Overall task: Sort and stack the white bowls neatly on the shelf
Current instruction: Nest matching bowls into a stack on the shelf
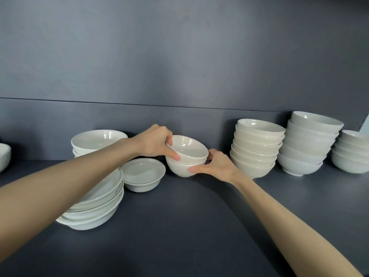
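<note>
White glazed ware is being sorted mid-shelf [189,226]: the left hand [153,142] is gripping the tilted upper bowl [189,148] at its rim, while the right hand [217,164] is pinching the lower bowl [179,168] beneath it. Nesting seems to be under way; next the upper bowl needs levelling, and the pair probably belongs on the matching stack [255,148] nearby. The left forearm is hiding part of the rimmed dishes [95,202], and the far-right stack [353,154] is running off frame

The left edge cuts off a small bowl [4,156], the right edge a bowl stack [352,156].
</note>
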`<state>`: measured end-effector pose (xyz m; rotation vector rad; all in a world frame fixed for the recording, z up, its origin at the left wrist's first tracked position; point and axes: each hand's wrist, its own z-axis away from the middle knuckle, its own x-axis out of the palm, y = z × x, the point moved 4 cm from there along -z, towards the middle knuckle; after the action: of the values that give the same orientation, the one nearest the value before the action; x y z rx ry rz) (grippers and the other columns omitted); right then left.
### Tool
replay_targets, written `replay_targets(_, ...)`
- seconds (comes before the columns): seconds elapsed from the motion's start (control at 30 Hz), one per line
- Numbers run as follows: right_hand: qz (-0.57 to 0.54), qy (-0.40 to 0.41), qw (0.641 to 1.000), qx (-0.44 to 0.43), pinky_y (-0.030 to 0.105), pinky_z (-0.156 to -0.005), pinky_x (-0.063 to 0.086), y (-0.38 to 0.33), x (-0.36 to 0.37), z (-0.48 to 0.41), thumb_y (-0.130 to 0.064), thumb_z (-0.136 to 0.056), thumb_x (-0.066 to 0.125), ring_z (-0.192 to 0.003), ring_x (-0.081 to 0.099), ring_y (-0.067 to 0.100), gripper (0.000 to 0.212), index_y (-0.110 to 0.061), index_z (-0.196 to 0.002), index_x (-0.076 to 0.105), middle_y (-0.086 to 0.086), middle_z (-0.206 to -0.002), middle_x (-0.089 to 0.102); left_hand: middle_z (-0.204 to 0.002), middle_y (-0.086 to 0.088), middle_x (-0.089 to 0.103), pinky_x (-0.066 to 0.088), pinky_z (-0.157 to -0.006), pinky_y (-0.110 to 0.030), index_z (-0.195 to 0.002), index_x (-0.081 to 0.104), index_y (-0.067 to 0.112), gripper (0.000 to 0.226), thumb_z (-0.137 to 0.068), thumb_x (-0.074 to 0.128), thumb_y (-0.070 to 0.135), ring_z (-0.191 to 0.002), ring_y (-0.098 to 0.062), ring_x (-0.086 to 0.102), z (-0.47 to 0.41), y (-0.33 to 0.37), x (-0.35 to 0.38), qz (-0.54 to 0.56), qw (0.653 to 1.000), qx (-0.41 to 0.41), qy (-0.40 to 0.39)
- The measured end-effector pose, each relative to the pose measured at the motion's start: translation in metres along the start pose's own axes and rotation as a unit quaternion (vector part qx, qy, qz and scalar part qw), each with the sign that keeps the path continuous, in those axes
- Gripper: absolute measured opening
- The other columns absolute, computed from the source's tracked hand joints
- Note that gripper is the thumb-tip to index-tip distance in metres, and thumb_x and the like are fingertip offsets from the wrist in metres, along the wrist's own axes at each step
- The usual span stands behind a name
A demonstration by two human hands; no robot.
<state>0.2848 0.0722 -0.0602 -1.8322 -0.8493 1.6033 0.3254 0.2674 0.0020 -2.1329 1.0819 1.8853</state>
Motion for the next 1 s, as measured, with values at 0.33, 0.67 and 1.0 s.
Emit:
replay_targets(0.33,-0.006,-0.006,1.0,-0.014,0.021,-0.077,0.049,0.0,-0.006,0.007,-0.035,-0.064,0.087,-0.095,0.062,0.011,0.041,-0.033,-0.084,0.051,-0.01,-0.099,0.065,-0.073,0.008,0.056,0.039,-0.063,-0.02,-0.084,0.067,0.008,0.045,-0.058,0.09,0.036,-0.068,-0.003,0.048,0.005,0.008,0.003,0.042,0.998,-0.02,0.032)
replay_targets(0.67,-0.025,-0.006,1.0,-0.001,0.026,-0.087,0.051,0.013,-0.005,0.002,-0.042,-0.058,0.088,-0.104,0.061,0.01,0.074,-0.018,-0.12,0.053,-0.008,-0.113,0.064,-0.069,0.004,0.061,0.042,-0.063,-0.022,-0.079,0.069,0.003,0.042,-0.059,0.09,0.034,-0.065,-0.009,0.052,0.009,0.006,0.011,0.072,0.996,-0.031,0.038)
replay_targets(1.0,-0.04,-0.044,0.998,0.003,0.037,-0.095,0.052,0.015,-0.004,-0.002,-0.046,-0.05,0.088,-0.104,0.064,0.013,0.073,-0.029,-0.111,0.053,-0.009,-0.115,0.065,-0.12,0.0,0.058,0.05,-0.095,-0.039,-0.136,0.033,0.013,0.106,-0.052,0.09,0.044,-0.11,-0.02,0.06,0.002,-0.005,0.013,0.049,0.989,-0.091,-0.103)
